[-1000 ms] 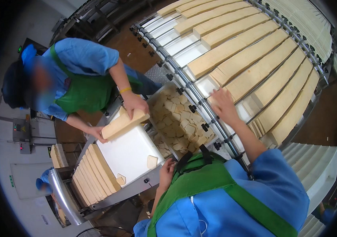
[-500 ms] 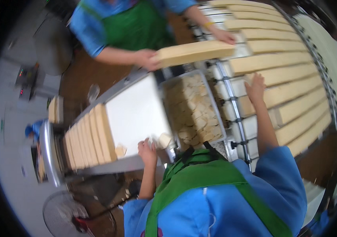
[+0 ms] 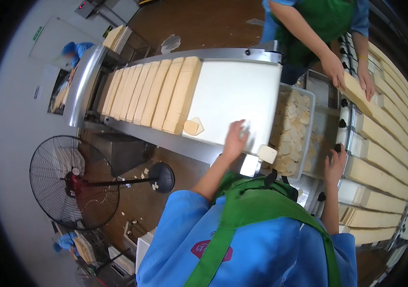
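My left hand hovers over the near edge of a white belt, its slightly blurred fingers apart and holding nothing I can see. To its right, a pale square slice lies at the belt's corner. A couple of loose slices rest on the belt to its left, beside a row of long stacks of slices. My right hand is open with fingers spread, beside the edge of the right-hand conveyor, where more long pale stacks lie crosswise.
A bin of loose square slices stands between belt and conveyor. Across from me, a co-worker's hands hold a long stack at the conveyor. A pedestal fan stands at left. Other people work farther off.
My view has turned left. The co-worker's long stack has gone from above the bin to the conveyor. My right hand has come off the stacks to the conveyor's edge.
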### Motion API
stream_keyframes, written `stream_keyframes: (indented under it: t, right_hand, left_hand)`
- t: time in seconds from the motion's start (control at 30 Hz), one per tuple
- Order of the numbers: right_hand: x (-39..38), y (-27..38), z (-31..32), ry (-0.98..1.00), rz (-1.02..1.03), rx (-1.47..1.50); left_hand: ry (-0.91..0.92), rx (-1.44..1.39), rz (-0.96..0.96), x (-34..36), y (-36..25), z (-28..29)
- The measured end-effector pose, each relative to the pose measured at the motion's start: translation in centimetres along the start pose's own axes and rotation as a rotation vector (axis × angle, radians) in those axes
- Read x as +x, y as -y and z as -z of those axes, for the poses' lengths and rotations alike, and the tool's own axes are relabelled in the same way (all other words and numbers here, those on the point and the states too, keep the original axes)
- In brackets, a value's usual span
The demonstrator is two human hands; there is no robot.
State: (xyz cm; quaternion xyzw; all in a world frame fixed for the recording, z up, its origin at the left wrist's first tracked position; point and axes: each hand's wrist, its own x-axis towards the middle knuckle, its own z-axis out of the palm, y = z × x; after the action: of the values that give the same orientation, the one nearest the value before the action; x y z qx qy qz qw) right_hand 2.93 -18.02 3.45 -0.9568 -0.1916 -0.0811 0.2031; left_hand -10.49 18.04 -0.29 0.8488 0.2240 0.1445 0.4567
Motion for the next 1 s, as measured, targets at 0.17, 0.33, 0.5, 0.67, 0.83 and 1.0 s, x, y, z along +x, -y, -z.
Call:
stream_keyframes:
  t: [0.17, 0.33, 0.5, 0.67, 0.83, 1.0]
  right_hand:
    - [-0.2, 0.5, -1.2, 0.050, -0.007, -0.096]
    - [0.9, 9.1, -4.6, 0.128, 0.149, 0.078]
    - [4.9, 20.8, -10.8, 0.371, 0.253, 0.373]
    - [10.9, 29.9, -15.9, 0.499, 0.433, 0.486]
    - [18.4, 36.4, -23.0, 0.501, 0.557, 0.382]
    - [25.2, 45.7, -26.2, 0.567, 0.599, 0.254]
  left_hand:
    - [-0.498, 0.253, 0.243, -1.5, 10.4, 10.1]
    - [-0.580, 0.441, 0.487, -2.4, 15.2, 17.0]
    - [-0.509, 0.441, 0.401, 1.1, 14.4, 17.6]
    - [-0.471, 0.429, 0.492, 1.8, 13.0, 17.9]
    - [-0.405, 0.301, 0.448, 1.3, 12.4, 18.7]
    - [-0.307, 0.360, 0.349, 0.0, 13.8, 19.8]
